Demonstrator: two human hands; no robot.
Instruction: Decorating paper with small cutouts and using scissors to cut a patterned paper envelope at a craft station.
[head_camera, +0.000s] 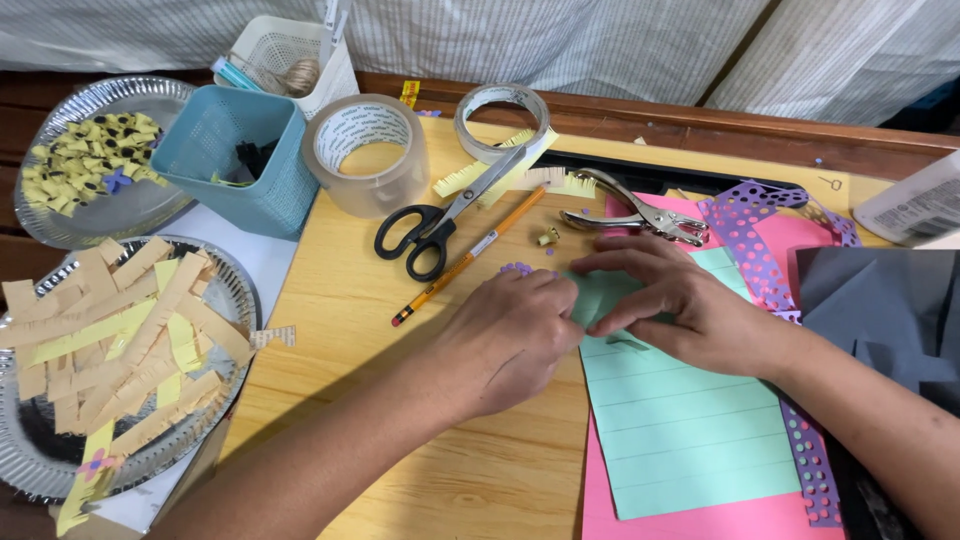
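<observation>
Resting on the upper left corner of a mint-green lined paper sheet, both hands meet at the middle of a yellow wooden table. Left hand: curled knuckles-up at the sheet's edge; whether its fingers pinch anything cannot be told. Right hand: fingers loosely bent, fingertips pressing the paper, nothing gripped. The green sheet lies on a pink sheet, beside a purple punched strip. Just beyond the hands: a metal hole punch, a pencil and black-handled scissors. Farther back: two tape rolls and a teal basket. Far left: two foil plates, the nearer holding fringed yellow and tan paper strips, the farther small rolled yellow pieces.
</observation>
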